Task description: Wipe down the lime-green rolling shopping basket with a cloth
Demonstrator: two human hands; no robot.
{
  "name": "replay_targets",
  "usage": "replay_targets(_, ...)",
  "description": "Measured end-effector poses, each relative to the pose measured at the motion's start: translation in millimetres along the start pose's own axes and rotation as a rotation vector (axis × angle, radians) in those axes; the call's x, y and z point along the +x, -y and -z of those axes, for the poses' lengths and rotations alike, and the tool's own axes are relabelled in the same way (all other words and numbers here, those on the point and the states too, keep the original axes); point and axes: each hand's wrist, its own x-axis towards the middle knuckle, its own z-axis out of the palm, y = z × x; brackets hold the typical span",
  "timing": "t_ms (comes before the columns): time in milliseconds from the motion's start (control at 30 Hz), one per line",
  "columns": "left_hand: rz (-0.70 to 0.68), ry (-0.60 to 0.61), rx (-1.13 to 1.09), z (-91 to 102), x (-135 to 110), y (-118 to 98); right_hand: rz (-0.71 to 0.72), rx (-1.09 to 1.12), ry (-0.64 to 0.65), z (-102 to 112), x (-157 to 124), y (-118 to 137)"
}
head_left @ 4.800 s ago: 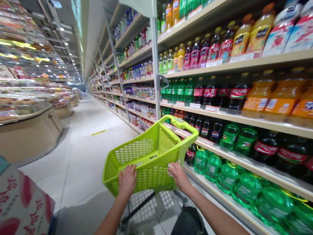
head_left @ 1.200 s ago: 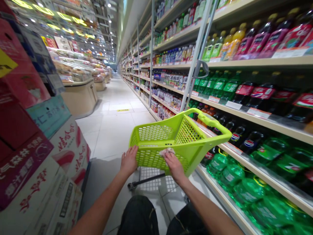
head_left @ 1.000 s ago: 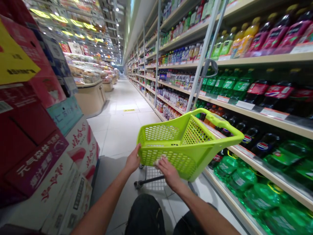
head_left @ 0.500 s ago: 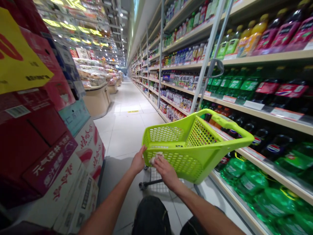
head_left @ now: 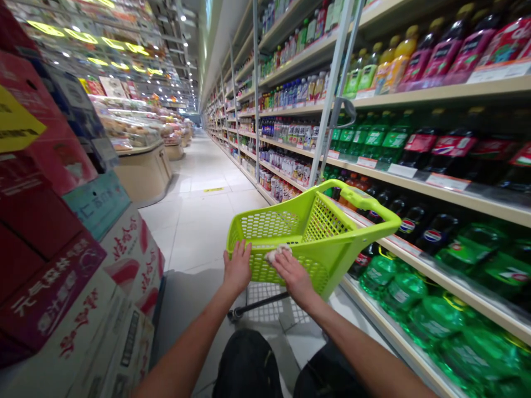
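A lime-green plastic shopping cart basket (head_left: pixel 323 243) stands in a supermarket aisle in front of me, its handle toward the drinks shelves. My left hand (head_left: pixel 237 268) grips the near rim of the basket at its left corner. My right hand (head_left: pixel 292 273) presses a small crumpled white cloth (head_left: pixel 277 252) against the near rim, fingers closed on it. The basket holds nothing that I can see. Its wheeled frame (head_left: pixel 257 303) shows beneath it.
Shelves (head_left: pixel 415 182) of soda and juice bottles run along the right. Stacked red and white cartons (head_left: pixel 74 260) crowd the left. A beige display counter (head_left: pixel 143 168) stands farther down. White tiled floor (head_left: pixel 199 221) stretches ahead. My dark-trousered knees (head_left: pixel 249 365) are low in view.
Over the earlier frames my right hand with the cloth slid left along the near rim, then a little back right. My left hand came up onto the rim's corner.
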Motion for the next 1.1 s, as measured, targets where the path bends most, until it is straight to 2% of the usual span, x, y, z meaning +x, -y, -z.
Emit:
replay_targets(67,-0.062,0.003,-0.001,-2.4,3,-11,-0.019,-0.023,-0.028,5,10,-9)
replay_targets(100,-0.077,0.018,0.001,-4.2,3,-15,-0.022,-0.045,-0.008,2,7,-13)
replay_targets(267,-0.099,0.037,0.060,-11.1,1,-19,-0.038,-0.141,0.186,-20,-52,-15)
replay_targets(333,-0.087,0.047,0.081,-11.9,0,-19,-0.030,-0.141,0.151,-12,-55,-13)
replay_targets(467,-0.103,0.030,0.111,-14.8,1,-32,0.001,-0.152,-0.036,18,-18,-22)
replay_targets(533,-0.115,0.032,0.111,-16.4,0,-39,0.011,-0.185,-0.071,21,-14,-32)
replay_targets(667,-0.128,0.066,0.103,-14.3,-1,-42,0.028,-0.220,0.016,5,-56,-43)
replay_targets(733,-0.133,0.076,0.100,-11.1,0,-42,0.024,-0.202,0.043,5,-70,-41)
replay_targets(800,-0.133,0.066,0.096,-8.7,2,-47,0.024,-0.180,0.016,17,-63,-38)
replay_targets(867,-0.157,0.038,0.086,-8.1,4,-56,0.008,-0.173,-0.043,33,-41,-40)
replay_targets(967,-0.181,0.031,0.063,-10.4,5,-68,-0.024,-0.190,-0.104,46,-26,-53)
replay_targets(1033,-0.180,0.044,0.053,-12.5,4,-71,-0.030,-0.200,-0.087,42,-43,-63)
replay_targets(1100,-0.189,0.048,0.050,-13.7,4,-70,-0.032,-0.199,-0.045,35,-73,-70)
